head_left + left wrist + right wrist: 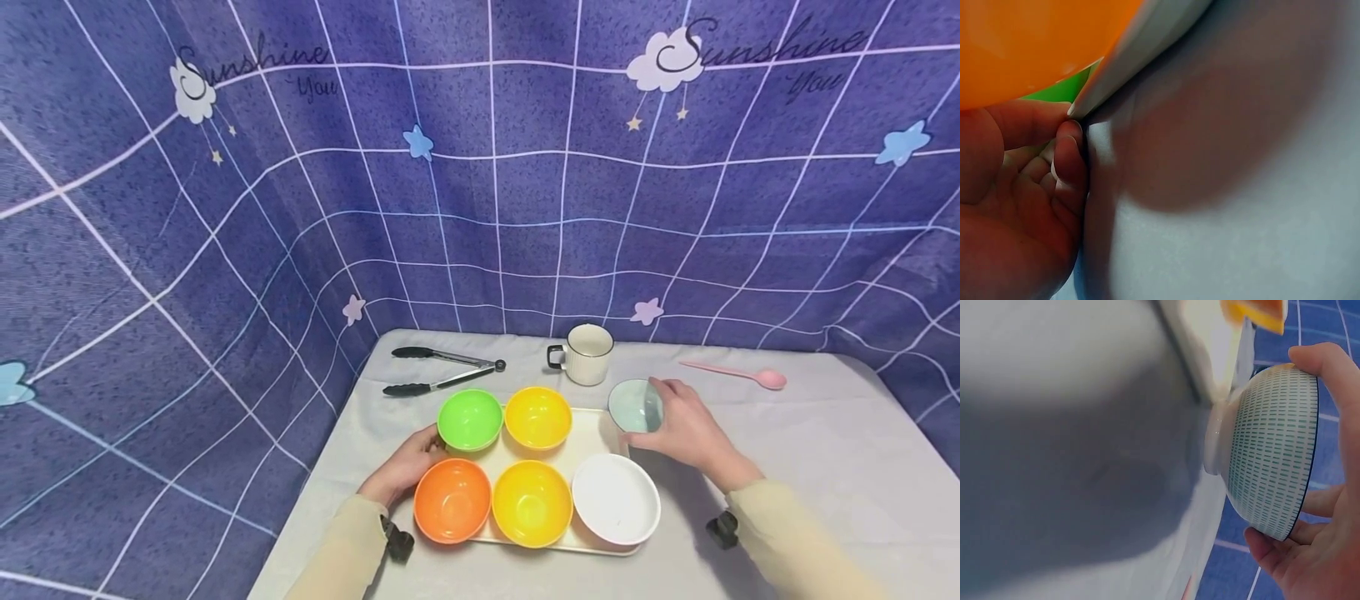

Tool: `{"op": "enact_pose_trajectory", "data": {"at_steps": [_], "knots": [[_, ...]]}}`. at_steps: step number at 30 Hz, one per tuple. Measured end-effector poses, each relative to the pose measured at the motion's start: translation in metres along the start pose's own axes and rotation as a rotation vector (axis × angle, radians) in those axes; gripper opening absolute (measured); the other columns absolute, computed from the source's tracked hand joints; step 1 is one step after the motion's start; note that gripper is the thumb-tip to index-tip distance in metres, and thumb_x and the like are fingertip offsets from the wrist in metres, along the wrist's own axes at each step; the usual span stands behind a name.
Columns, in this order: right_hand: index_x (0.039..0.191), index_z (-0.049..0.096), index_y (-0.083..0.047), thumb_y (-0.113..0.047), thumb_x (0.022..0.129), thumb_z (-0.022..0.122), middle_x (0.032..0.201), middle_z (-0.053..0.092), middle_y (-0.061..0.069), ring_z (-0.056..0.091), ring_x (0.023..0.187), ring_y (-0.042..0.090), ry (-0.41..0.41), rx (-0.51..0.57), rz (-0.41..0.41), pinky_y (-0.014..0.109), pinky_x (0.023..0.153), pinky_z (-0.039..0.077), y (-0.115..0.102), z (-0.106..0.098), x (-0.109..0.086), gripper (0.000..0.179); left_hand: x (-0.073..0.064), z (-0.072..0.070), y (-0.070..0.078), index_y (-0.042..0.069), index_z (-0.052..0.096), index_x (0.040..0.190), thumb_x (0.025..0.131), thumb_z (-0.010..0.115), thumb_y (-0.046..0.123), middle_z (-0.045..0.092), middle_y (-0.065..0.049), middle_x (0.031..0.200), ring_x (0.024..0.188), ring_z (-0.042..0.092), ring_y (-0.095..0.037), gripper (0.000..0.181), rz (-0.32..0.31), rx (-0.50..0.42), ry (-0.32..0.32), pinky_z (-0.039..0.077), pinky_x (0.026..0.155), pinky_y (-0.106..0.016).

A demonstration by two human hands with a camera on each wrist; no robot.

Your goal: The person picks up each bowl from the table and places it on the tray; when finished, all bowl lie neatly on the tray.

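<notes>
My right hand grips a small ceramic bowl by its rim at the tray's back right corner. In the right wrist view, the bowl is white outside with rows of green dashes and a dark rim. My left hand pinches the left edge of the cream tray; the left wrist view shows thumb and fingers at the tray's rim. On the tray stand a green bowl, a yellow bowl, an orange bowl, another yellow bowl and a white bowl.
Behind the tray lie black-handled tongs, spread apart. A cream mug with a black handle stands near the back edge. To the right rests a pink spoon. A blue patterned curtain hangs behind the cloth-covered table.
</notes>
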State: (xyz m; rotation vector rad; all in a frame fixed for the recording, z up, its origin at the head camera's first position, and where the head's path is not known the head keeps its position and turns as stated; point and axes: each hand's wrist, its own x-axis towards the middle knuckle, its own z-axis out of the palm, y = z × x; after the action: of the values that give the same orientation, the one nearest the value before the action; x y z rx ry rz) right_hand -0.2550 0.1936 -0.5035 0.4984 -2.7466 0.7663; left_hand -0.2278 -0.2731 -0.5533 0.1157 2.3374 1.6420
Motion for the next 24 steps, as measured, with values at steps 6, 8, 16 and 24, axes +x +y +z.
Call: {"op": "enact_pose_trajectory", "data": {"at_steps": [6,8,16,24], "knots": [[0.14,0.051,0.016,-0.05,0.063,0.093,0.128,0.057,0.036,0.055,0.117,0.054,-0.038,-0.002,-0.018,0.064,0.098,0.047,-0.017,0.015,0.012,0.109,0.0,-0.002,-0.003,0.008,0.053,0.152,0.093,0.062,0.002,0.048,-0.016,0.157,0.15,0.034,-0.038,0.06,0.01,0.001,-0.008,0.019,0.121,-0.059],[0.14,0.051,0.016,-0.05,0.064,0.093,0.127,0.058,0.034,0.055,0.116,0.052,-0.05,-0.001,-0.023,0.063,0.099,0.048,-0.021,0.02,0.015,0.109,0.0,-0.002,-0.003,0.008,0.053,0.152,0.093,0.062,0.002,0.047,-0.016,0.158,0.15,0.033,-0.038,0.06,0.012,-0.001,-0.009,0.019,0.121,-0.059],[0.138,0.054,0.014,-0.051,0.063,0.092,0.127,0.059,0.031,0.057,0.115,0.048,-0.076,0.012,-0.031,0.06,0.097,0.05,-0.031,0.034,0.022,0.106,0.001,-0.001,-0.003,0.008,0.054,0.151,0.092,0.061,0.0,0.048,-0.017,0.157,0.15,0.034,-0.038,0.06,0.026,0.001,-0.012,0.019,0.121,-0.06],[0.14,0.053,0.012,-0.053,0.064,0.092,0.128,0.059,0.03,0.057,0.116,0.046,-0.106,0.028,-0.023,0.059,0.098,0.05,-0.031,0.04,0.023,0.108,0.001,-0.004,-0.002,0.008,0.053,0.151,0.091,0.066,0.003,0.058,-0.013,0.145,0.132,0.049,-0.031,0.061,0.003,0.025,-0.01,0.027,0.119,-0.059]]}}
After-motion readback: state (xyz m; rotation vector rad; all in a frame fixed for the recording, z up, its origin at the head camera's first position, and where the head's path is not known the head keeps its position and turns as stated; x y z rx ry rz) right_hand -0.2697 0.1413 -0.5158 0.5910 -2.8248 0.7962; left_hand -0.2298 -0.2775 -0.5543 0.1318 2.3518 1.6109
